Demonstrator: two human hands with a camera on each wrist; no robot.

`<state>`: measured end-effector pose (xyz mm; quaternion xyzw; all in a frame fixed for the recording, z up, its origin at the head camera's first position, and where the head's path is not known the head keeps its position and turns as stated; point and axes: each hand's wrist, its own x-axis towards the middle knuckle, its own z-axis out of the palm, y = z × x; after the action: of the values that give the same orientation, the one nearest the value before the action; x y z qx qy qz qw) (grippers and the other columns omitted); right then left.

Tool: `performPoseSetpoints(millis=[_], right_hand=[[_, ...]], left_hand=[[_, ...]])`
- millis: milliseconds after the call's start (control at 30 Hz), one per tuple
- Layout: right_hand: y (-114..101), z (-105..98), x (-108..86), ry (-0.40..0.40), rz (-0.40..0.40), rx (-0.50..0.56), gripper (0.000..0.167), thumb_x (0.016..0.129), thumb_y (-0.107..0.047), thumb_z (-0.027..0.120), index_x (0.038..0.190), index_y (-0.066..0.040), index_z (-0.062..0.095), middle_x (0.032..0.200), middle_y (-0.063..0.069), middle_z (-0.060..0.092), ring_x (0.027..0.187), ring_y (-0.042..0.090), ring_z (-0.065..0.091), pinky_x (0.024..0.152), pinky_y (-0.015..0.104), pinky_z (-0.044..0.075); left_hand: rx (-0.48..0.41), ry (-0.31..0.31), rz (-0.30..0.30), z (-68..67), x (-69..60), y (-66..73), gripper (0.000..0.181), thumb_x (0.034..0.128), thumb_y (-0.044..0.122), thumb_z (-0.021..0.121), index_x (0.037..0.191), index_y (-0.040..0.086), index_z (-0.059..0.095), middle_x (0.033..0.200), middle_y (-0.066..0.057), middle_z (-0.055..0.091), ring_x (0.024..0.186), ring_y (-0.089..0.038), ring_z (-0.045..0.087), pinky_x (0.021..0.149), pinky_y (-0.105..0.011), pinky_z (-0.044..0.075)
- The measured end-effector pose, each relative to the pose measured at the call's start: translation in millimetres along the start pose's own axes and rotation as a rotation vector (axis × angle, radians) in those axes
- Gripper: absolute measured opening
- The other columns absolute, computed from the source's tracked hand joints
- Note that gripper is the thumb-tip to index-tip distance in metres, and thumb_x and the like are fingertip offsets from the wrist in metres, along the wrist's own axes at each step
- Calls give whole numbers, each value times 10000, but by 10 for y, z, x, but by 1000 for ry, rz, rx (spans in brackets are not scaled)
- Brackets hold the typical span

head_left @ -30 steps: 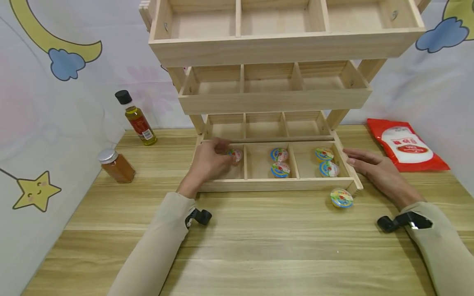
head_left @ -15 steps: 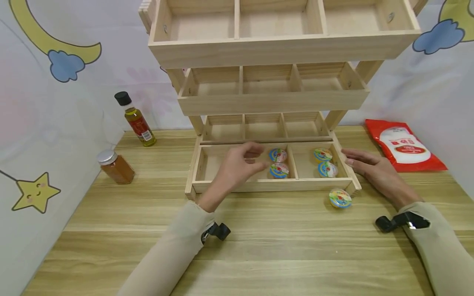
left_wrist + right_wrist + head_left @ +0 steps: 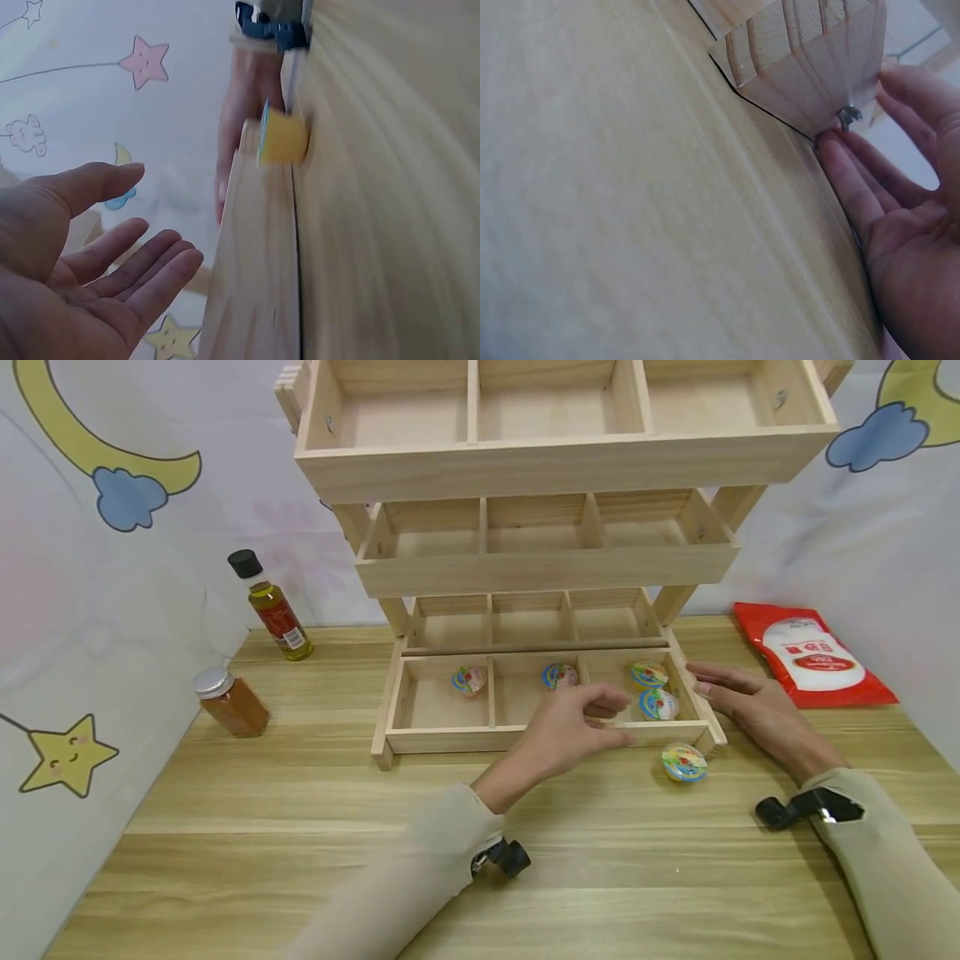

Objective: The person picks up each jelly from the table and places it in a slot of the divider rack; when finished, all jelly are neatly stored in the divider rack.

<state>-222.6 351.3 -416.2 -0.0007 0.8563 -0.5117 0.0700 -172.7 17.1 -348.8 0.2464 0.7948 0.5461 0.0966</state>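
Note:
My left hand (image 3: 566,727) hovers over the front edge of the bottom tray, fingers parted and holding nothing. In the left wrist view a yellow jelly cup (image 3: 283,139) sits on the table by the tray's corner, apart from that hand. My right hand (image 3: 765,714) rests at the right end of the wooden rack (image 3: 442,742), its fingers touching the side in the right wrist view. One jelly cup (image 3: 469,680) lies in the left compartment. Another cup (image 3: 559,675) shows in the middle one, partly behind my left hand. Two cups (image 3: 658,703) are in the right compartment.
Tiers of divided wooden trays (image 3: 547,568) rise above the bottom one. An oil bottle (image 3: 276,610) and a brown jar with a silver lid (image 3: 232,702) stand at the left. A red and white bag (image 3: 813,656) lies at the right.
My left hand has moved right, from the left compartment across the middle one, leaving a jelly cup in the left compartment. The right hand stays at the rack's side.

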Motion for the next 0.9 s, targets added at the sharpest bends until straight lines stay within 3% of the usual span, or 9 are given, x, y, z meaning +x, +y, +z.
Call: performPoseSetpoints(millis=[167, 400, 567, 733, 900], right_hand=[[-12, 5, 0, 1, 2, -19, 619, 1036, -532, 655, 1566, -227, 559, 1437, -165, 591, 1346, 27, 447, 957, 118, 421], [-27, 14, -14, 10, -21, 15, 597, 1043, -473, 674, 1556, -187, 570, 1363, -220, 629, 1291, -14, 494, 942, 115, 456], [-23, 8, -23, 16, -25, 24, 606, 1043, -453, 682, 1565, -171, 558, 1347, -246, 626, 1276, -39, 498, 935, 100, 466], [-15, 1, -12, 17, -25, 2, 616, 1044, -466, 676, 1571, -174, 551, 1390, -211, 600, 1306, -16, 474, 941, 94, 452], [-9, -13, 5, 13, -18, -51, 626, 1043, -506, 658, 1579, -204, 543, 1480, -114, 566, 1350, 26, 440, 945, 92, 422]], left_hand=[[-23, -73, -26, 229, 61, 19, 387, 911, 134, 861, 1269, 45, 744, 1215, -12, 757, 1075, -63, 694, 891, -146, 526], [-2, -75, -46, 431, 138, 15, 397, 883, 110, 885, 1258, 62, 764, 1203, 2, 768, 1059, -33, 694, 876, -107, 501], [97, -91, -55, 518, 175, -32, 420, 867, 146, 906, 1262, 98, 770, 1192, 50, 770, 1074, -3, 687, 888, -82, 468], [230, -122, -26, 575, 189, -64, 460, 867, 201, 918, 1298, 140, 768, 1182, 87, 768, 1042, 32, 661, 859, -64, 448], [225, -150, -31, 602, 185, -80, 504, 871, 209, 915, 1343, 144, 748, 1143, 76, 778, 988, 48, 669, 812, -58, 457]])
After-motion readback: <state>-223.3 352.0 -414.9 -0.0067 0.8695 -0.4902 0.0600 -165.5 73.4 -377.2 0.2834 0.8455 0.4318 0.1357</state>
